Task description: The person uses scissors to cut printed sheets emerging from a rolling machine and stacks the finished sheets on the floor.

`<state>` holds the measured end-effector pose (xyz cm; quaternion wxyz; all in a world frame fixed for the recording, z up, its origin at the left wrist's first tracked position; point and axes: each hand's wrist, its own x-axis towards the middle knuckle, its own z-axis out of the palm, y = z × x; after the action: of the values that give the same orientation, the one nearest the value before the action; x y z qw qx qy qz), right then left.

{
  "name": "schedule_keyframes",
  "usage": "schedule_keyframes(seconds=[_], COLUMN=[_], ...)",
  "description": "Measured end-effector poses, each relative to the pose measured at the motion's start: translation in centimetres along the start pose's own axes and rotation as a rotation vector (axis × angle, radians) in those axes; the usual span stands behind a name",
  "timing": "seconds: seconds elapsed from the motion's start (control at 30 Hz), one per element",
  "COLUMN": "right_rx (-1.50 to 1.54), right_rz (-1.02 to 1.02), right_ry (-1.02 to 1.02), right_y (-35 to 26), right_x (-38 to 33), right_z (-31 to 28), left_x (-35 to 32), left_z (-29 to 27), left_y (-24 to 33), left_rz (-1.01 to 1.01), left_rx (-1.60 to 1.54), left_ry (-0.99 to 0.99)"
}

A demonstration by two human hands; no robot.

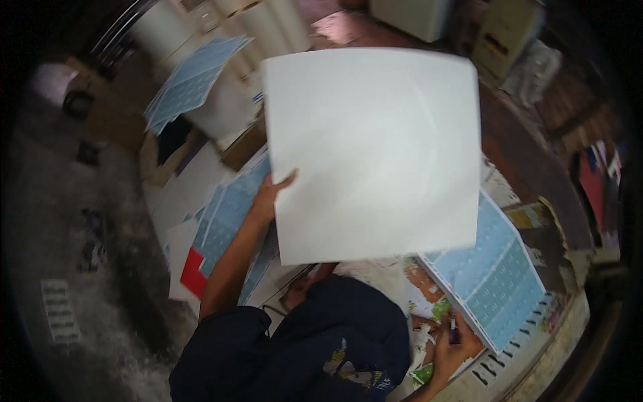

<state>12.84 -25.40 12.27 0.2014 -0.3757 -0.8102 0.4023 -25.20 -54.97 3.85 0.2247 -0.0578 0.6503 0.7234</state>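
Note:
A large white sheet [375, 154] is raised in front of me, blank on the side that shows. My left hand [269, 195] grips its left edge, thumb on the white face and fingers hidden behind. At the lower right, my right hand [450, 350] is curled around a small dark object [454, 333] with a pale end, its kind unclear. That hand is beside the near corner of a stack of blue printed sheets [499, 275], which the white sheet partly covers. More blue sheets [231, 211] lie under my left forearm, with a red piece [193, 271] at their edge.
Blue sheets [197, 80] rest on a support at the far left, near large pale rolls [258, 33]. A strip with dark marks [506, 358] lies along the right-hand stack. Another marked sheet [60, 311] is on the grey floor. Cardboard pieces [536, 228] are at the right.

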Motion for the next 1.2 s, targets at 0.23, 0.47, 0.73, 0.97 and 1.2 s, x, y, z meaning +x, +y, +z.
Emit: schedule_keyframes(seconds=[0.23,0.47,0.73,0.97,1.2], right_rx=[-0.027,-0.120,-0.015,0.020,0.028], right_rz=[-0.024,0.136,0.077,0.248,0.262], right_ry=[-0.158,-0.327,-0.324,-0.365,-0.382], right_y=[3.6,2.6,2.8,6.3,4.7], right_x=[-1.6,-3.8,-5.5,-8.9,-9.4], right_z=[5.7,9.1,11.6,13.3,15.4], left_x=[-21.1,-31.3,-19.0,-12.7,-10.3], left_z=[-34.3,-40.1,-40.4,-32.6,-25.8], left_y=[-18.4,-27.4,-34.0,-38.8,-37.2], left_rz=[-0.089,-0.662,-0.765,-0.605,-0.406], left_rx=[-0.314,-0.071,0.172,0.490,0.763], left_ry=[0.651,0.755,0.167,-0.029,-0.245])
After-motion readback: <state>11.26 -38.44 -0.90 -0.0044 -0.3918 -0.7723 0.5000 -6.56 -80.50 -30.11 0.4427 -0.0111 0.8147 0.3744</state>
